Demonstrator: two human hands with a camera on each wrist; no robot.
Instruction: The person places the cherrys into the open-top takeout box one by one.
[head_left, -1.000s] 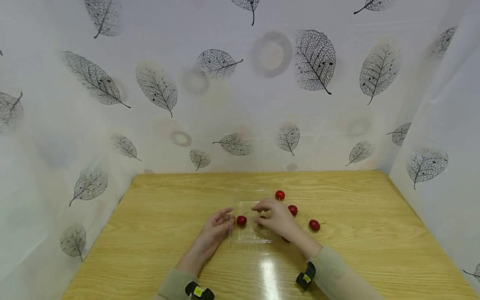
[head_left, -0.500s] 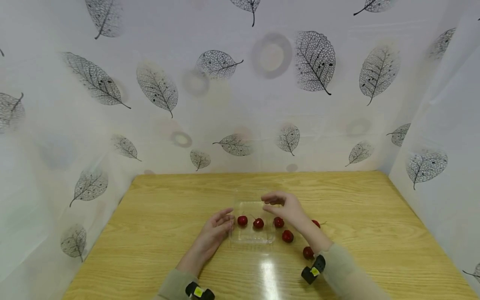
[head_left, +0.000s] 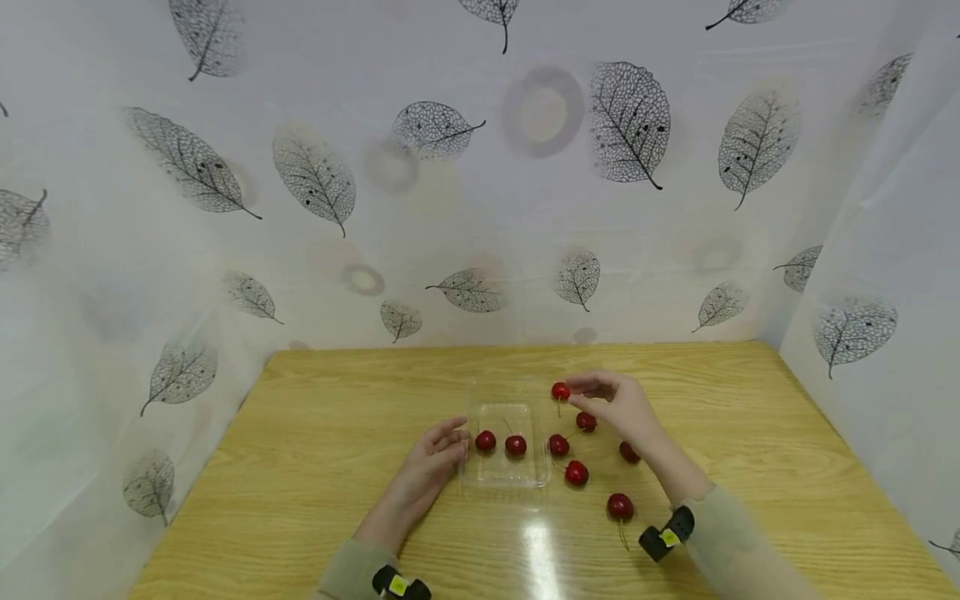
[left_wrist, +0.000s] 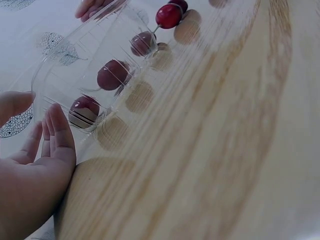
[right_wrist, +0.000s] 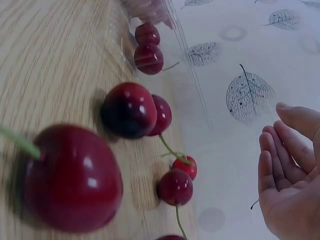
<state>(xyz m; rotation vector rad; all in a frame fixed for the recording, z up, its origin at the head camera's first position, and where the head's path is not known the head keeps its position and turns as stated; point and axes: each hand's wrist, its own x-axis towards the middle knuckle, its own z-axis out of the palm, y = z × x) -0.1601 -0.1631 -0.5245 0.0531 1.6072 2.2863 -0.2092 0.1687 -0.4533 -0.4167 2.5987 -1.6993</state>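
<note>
A clear plastic box (head_left: 504, 479) stands on the table with two dark red cherries inside, a left one (head_left: 485, 442) and a right one (head_left: 515, 447). My left hand (head_left: 426, 468) rests at the box's left wall, its fingers (left_wrist: 61, 131) extended and relaxed. Over the right side, my right hand (head_left: 621, 410) hovers with thumb and fingers apart. Its fingertips are beside the farthest cherry (head_left: 560, 391), behind the box's right corner. In the right wrist view nothing is between the fingers of this hand (right_wrist: 295, 175).
Several more stemmed cherries lie right of the box, including one against its wall (head_left: 558, 445), one in front (head_left: 576, 473) and one near the right wristband (head_left: 620, 507). Another cherry (head_left: 629, 452) is partly covered by the right forearm. A leaf-printed white sheet (head_left: 480, 208) hangs behind the wooden table (head_left: 337, 400).
My right hand has let go of a cherry in the box, beside the first one, then moved right and away to the farthest cherry. The left hand has stayed put.
</note>
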